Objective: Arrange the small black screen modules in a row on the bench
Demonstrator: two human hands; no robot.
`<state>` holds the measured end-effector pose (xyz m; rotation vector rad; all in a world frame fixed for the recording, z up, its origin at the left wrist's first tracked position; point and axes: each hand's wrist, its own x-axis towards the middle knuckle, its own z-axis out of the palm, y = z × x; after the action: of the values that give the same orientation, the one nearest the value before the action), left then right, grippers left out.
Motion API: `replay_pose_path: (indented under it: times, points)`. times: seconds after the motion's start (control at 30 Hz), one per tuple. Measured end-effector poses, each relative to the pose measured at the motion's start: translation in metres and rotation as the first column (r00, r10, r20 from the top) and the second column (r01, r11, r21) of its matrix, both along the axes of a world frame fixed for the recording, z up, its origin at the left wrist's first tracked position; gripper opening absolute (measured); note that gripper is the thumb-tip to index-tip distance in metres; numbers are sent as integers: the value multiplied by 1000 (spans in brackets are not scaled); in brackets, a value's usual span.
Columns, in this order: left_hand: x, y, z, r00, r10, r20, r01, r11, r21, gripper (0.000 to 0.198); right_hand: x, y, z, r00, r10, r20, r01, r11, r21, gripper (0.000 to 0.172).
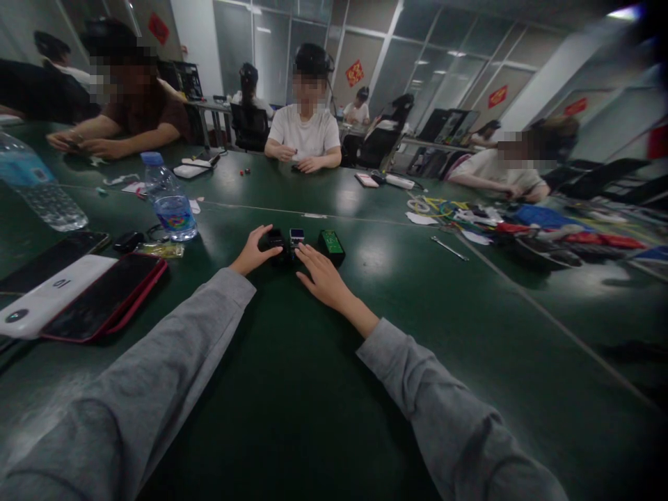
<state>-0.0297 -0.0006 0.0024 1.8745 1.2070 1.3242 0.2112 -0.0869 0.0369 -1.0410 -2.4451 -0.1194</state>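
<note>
My left hand (255, 252) is curved around a small black object (275, 238), thumb in front and fingers behind. Its exact kind is too dark to make out. Right beside that stands a small device with a pale-framed screen (296, 234), its lower part partly covered by fingers. My right hand (322, 277) reaches in from the right, fingers stretched out and fingertips at this device. To the right of it, a black case with a green circuit board (331, 241) lies on the dark green table (292, 390).
Left of my arm lie a red-cased phone (104, 296), a white phone (57, 289), a black phone (62, 254) and two water bottles (172, 202). A wrench (449, 248) and a pile of cables (443, 209) are at the right. Several people sit around the table.
</note>
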Motion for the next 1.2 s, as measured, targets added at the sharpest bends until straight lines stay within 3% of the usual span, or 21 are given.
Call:
replay_pose_path:
  times: [0.23,0.43,0.6,0.97,1.2]
  points:
    - [1,-2,2,998,-35,54,40,995,-96,63,4,0,3,980,-78,-182,83,996,21,29]
    - [2,-4,2,999,31,38,-27,994,-102,57,4,2,-3,961,-185,-205,185,983,-22,38]
    - [2,-5,5,995,-67,80,78,986,-145,61,5,3,-7,961,-192,-197,171,978,-119,40]
    - [5,-17,22,990,-143,-5,140,973,-185,56,7,10,-11,959,-225,-175,205,971,-124,49]
    - [6,-17,22,984,-176,19,175,958,-226,51,8,14,-15,955,-256,-147,239,963,-128,52]
